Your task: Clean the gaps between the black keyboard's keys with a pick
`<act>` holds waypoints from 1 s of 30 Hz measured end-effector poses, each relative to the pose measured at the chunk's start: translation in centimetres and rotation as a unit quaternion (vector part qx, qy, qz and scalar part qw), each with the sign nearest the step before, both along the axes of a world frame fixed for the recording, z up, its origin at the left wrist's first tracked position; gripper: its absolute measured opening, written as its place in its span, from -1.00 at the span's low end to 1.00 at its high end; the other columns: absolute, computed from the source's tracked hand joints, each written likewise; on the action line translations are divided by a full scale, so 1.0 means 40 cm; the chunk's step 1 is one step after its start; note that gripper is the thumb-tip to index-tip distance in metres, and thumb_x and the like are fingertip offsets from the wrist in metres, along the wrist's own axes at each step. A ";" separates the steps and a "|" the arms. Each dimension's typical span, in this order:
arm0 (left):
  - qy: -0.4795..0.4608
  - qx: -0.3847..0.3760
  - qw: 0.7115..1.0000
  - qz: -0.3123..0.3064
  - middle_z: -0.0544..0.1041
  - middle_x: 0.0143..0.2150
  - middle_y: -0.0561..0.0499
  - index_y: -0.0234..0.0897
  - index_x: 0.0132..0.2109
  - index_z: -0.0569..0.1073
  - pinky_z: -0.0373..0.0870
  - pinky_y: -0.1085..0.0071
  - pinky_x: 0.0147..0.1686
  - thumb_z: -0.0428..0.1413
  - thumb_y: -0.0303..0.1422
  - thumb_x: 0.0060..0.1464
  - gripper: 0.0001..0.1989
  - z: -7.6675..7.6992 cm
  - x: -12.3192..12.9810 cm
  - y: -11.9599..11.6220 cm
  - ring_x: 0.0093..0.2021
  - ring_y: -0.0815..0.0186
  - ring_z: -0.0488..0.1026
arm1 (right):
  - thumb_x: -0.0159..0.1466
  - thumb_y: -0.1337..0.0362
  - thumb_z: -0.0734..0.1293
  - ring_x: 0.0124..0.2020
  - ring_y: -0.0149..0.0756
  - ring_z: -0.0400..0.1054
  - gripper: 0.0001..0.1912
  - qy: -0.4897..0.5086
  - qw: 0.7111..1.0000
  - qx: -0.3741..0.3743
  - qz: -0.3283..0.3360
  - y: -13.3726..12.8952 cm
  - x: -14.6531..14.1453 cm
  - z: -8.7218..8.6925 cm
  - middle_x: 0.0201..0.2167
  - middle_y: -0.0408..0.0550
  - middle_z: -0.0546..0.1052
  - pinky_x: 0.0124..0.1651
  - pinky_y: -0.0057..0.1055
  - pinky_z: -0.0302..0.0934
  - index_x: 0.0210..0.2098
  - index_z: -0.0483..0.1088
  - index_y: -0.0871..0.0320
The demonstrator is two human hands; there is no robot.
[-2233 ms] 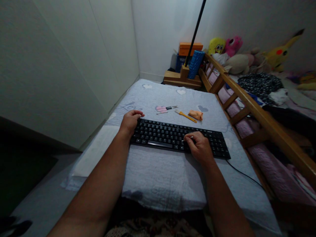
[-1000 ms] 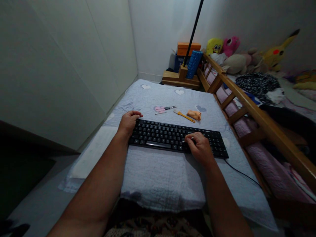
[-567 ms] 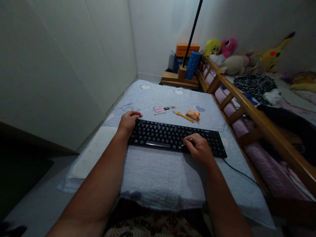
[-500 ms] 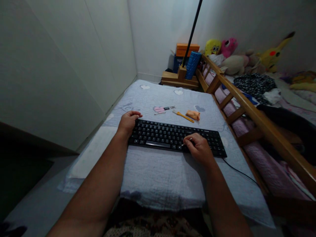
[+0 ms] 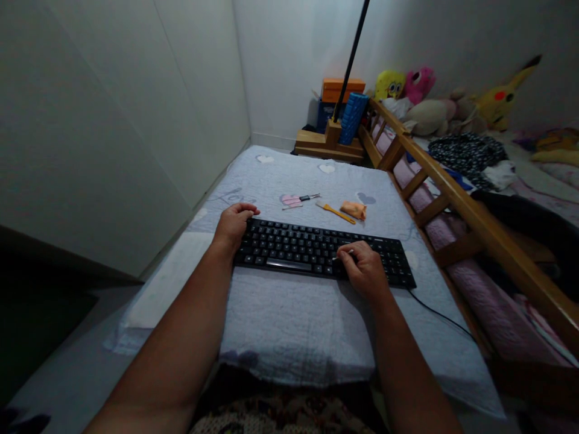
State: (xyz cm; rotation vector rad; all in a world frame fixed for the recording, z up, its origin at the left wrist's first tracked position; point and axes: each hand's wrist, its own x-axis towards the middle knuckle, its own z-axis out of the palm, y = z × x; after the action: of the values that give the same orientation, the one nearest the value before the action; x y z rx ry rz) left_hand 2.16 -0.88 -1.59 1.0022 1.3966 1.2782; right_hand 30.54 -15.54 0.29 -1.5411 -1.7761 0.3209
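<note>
A black keyboard (image 5: 294, 246) lies across the cloth-covered table. My left hand (image 5: 234, 224) grips its upper left corner between thumb and fingers. Over the right part of the keys, my right hand (image 5: 360, 264) pinches a thin cotton swab (image 5: 337, 258), whose pale tip shows at the keys left of the fingers. Beyond the keyboard lie a yellow-handled brush (image 5: 338, 214), a crumpled orange cloth (image 5: 353, 210), a dark-handled tool with a metal tip (image 5: 309, 197) and another thin swab (image 5: 292, 207).
The keyboard's cable (image 5: 441, 314) runs off to the right. A wooden bed rail (image 5: 474, 232) borders the table's right side, with plush toys behind it. A black pole on a wooden base (image 5: 312, 144) stands past the far edge. A pale wall panel (image 5: 136, 120) is at left.
My right hand and the swab tip have shifted slightly away from me over the keys. My left hand still holds the keyboard corner.
</note>
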 end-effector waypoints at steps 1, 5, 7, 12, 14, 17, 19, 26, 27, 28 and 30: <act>-0.001 -0.002 1.000 0.000 0.58 -0.35 -0.02 -0.26 -0.39 0.48 0.32 0.29 -0.10 0.13 -0.45 -0.19 -0.89 0.000 0.000 -0.001 -0.27 0.23 0.47 | 0.30 0.30 0.25 -0.24 -0.13 0.42 -0.80 0.000 1.000 -0.005 -0.001 -0.001 0.000 0.001 -0.38 -0.02 0.57 -0.12 -0.20 0.23 -0.40 0.48 0.10; 0.007 -0.004 1.000 0.003 0.59 -0.32 -0.04 -0.26 -0.38 0.49 0.33 0.28 -0.12 0.13 -0.44 -0.17 -0.89 0.002 0.001 -0.003 -0.25 0.21 0.48 | 0.28 0.31 0.26 -0.25 -0.15 0.43 -0.81 0.004 1.000 -0.015 0.003 -0.004 0.000 0.005 -0.39 -0.03 0.57 -0.15 -0.23 0.23 -0.42 0.47 0.09; 0.008 -0.005 1.000 0.002 0.59 -0.31 -0.04 -0.26 -0.37 0.49 0.34 0.28 -0.13 0.13 -0.44 -0.17 -0.88 0.003 0.001 -0.004 -0.25 0.20 0.48 | 0.28 0.30 0.26 -0.26 -0.15 0.43 -0.81 0.005 1.000 -0.018 0.006 -0.004 0.001 0.005 -0.40 -0.04 0.56 -0.16 -0.23 0.23 -0.43 0.47 0.09; 0.014 -0.006 1.000 0.003 0.59 -0.31 -0.04 -0.27 -0.37 0.49 0.33 0.28 -0.12 0.14 -0.43 -0.18 -0.88 0.004 0.000 -0.004 -0.24 0.20 0.47 | 0.28 0.29 0.26 -0.27 -0.15 0.43 -0.81 0.006 1.000 -0.025 0.008 -0.003 0.002 0.001 -0.40 -0.03 0.56 -0.16 -0.23 0.22 -0.42 0.47 0.10; 0.014 -0.002 1.000 0.003 0.59 -0.31 -0.04 -0.27 -0.37 0.49 0.33 0.29 -0.13 0.14 -0.43 -0.18 -0.88 0.002 0.000 -0.004 -0.25 0.21 0.47 | 0.29 0.28 0.26 -0.26 -0.15 0.43 -0.81 0.009 1.000 -0.021 0.005 -0.002 0.003 0.000 -0.39 -0.03 0.56 -0.15 -0.22 0.23 -0.41 0.47 0.10; 0.008 -0.001 1.000 0.002 0.59 -0.31 -0.04 -0.27 -0.37 0.49 0.33 0.29 -0.15 0.13 -0.43 -0.18 -0.88 -0.001 -0.001 -0.003 -0.27 0.21 0.46 | 0.31 0.27 0.25 -0.24 -0.13 0.42 -0.80 0.012 1.000 -0.009 -0.002 0.000 0.004 -0.002 -0.37 -0.01 0.57 -0.12 -0.20 0.23 -0.39 0.48 0.11; 0.005 -0.001 1.000 0.002 0.59 -0.31 -0.03 -0.26 -0.37 0.49 0.33 0.30 -0.17 0.13 -0.43 -0.18 -0.88 -0.003 -0.001 -0.003 -0.28 0.22 0.46 | 0.31 0.28 0.25 -0.24 -0.13 0.42 -0.80 0.012 1.000 -0.002 -0.006 0.002 0.004 -0.004 -0.37 -0.01 0.57 -0.11 -0.19 0.23 -0.39 0.49 0.10; 0.006 -0.001 1.000 0.002 0.59 -0.32 -0.04 -0.27 -0.37 0.49 0.32 0.31 -0.17 0.13 -0.44 -0.18 -0.88 0.000 0.000 -0.003 -0.29 0.23 0.46 | 0.32 0.28 0.25 -0.22 -0.13 0.41 -0.80 0.014 1.000 0.010 -0.001 0.004 0.003 -0.009 -0.36 -0.01 0.58 -0.10 -0.18 0.25 -0.38 0.49 0.09; 0.005 -0.002 1.000 0.002 0.59 -0.32 -0.04 -0.26 -0.37 0.49 0.32 0.30 -0.17 0.12 -0.44 -0.18 -0.88 0.000 0.000 -0.003 -0.29 0.23 0.46 | 0.32 0.28 0.25 -0.23 -0.13 0.41 -0.80 0.015 1.000 0.010 -0.001 0.004 0.002 -0.008 -0.37 -0.01 0.58 -0.10 -0.18 0.25 -0.39 0.49 0.09; 0.006 -0.002 1.000 0.003 0.59 -0.32 -0.04 -0.26 -0.37 0.49 0.32 0.30 -0.17 0.12 -0.44 -0.18 -0.88 0.000 0.000 -0.003 -0.28 0.22 0.46 | 0.32 0.29 0.25 -0.23 -0.13 0.41 -0.80 0.015 1.000 0.010 -0.001 0.004 0.002 -0.007 -0.37 -0.02 0.57 -0.10 -0.18 0.25 -0.39 0.49 0.09; 0.010 0.000 1.000 0.003 0.59 -0.31 -0.04 -0.26 -0.37 0.49 0.33 0.30 -0.17 0.12 -0.44 -0.17 -0.88 -0.002 -0.001 -0.002 -0.28 0.21 0.46 | 0.31 0.29 0.25 -0.24 -0.13 0.41 -0.80 0.016 1.000 0.012 -0.001 0.005 -0.001 -0.006 -0.38 -0.02 0.57 -0.11 -0.18 0.25 -0.39 0.48 0.08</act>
State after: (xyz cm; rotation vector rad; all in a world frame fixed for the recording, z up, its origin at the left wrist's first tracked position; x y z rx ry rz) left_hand 2.11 -0.97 -1.67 1.0128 1.4157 1.2759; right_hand 30.50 -15.35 0.05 -1.5130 -1.7480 0.3216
